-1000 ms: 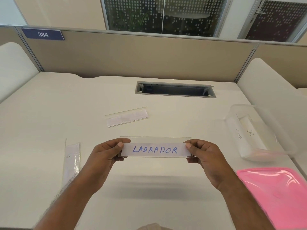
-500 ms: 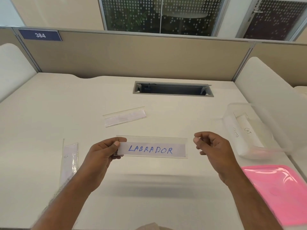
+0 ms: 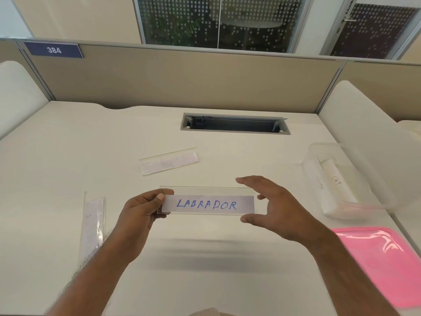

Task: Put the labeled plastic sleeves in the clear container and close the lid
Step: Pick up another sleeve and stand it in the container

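Note:
My left hand (image 3: 141, 213) pinches the left end of a clear plastic sleeve (image 3: 208, 204) whose paper label reads LABRADOR, held above the desk. My right hand (image 3: 271, 206) is spread around the sleeve's right end, thumb below and fingers above, not gripping it. A clear container (image 3: 355, 201) stands at the right with two labeled sleeves inside. Its pink lid (image 3: 385, 265) lies on the desk nearer to me. Two more sleeves lie on the desk: one (image 3: 169, 161) behind my hands, one (image 3: 93, 222) at the left.
A white desk (image 3: 68, 156) is ringed by beige partition panels (image 3: 182, 80). A grey cable slot (image 3: 234, 124) is cut into the desk at the back centre. White side panels (image 3: 355, 106) rise at the left and right.
My right hand let go of the sleeve's right end, drew away, then came back with fingers spread around that end. My left hand kept its pinch.

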Demonstrator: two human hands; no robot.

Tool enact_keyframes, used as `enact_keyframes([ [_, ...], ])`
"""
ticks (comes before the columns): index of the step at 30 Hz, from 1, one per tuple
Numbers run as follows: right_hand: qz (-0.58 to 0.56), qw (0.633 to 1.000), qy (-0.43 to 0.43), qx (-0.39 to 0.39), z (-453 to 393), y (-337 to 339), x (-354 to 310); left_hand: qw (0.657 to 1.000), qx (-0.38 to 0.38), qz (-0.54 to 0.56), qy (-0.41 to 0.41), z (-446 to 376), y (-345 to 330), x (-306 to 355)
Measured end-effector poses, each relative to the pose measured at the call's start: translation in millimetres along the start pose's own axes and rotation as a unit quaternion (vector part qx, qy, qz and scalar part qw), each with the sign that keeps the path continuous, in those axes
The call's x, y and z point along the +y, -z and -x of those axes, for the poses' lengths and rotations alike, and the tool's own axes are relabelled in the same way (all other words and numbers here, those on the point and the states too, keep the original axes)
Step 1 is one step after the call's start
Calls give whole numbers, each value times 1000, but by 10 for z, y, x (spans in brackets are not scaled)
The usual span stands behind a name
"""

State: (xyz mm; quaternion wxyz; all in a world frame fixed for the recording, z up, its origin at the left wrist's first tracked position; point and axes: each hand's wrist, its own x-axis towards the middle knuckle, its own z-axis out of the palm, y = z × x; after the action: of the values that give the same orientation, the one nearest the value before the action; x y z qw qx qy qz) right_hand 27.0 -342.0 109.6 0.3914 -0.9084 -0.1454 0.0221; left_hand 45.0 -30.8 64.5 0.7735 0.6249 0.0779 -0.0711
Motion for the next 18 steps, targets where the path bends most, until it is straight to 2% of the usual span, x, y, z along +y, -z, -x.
enact_keyframes([
  [7, -13, 1000, 13, 16, -13, -9, 41, 1000, 6, -10, 3, -24, -58, 29],
  [12, -13, 998, 19, 51, 82, 11, 142, 988, 35, -147, -36, -13, -146, -12],
  [18, 12, 995, -7, 102, 225, 117, 286, 962, 97, -239, -86, -112, -263, -163],
])
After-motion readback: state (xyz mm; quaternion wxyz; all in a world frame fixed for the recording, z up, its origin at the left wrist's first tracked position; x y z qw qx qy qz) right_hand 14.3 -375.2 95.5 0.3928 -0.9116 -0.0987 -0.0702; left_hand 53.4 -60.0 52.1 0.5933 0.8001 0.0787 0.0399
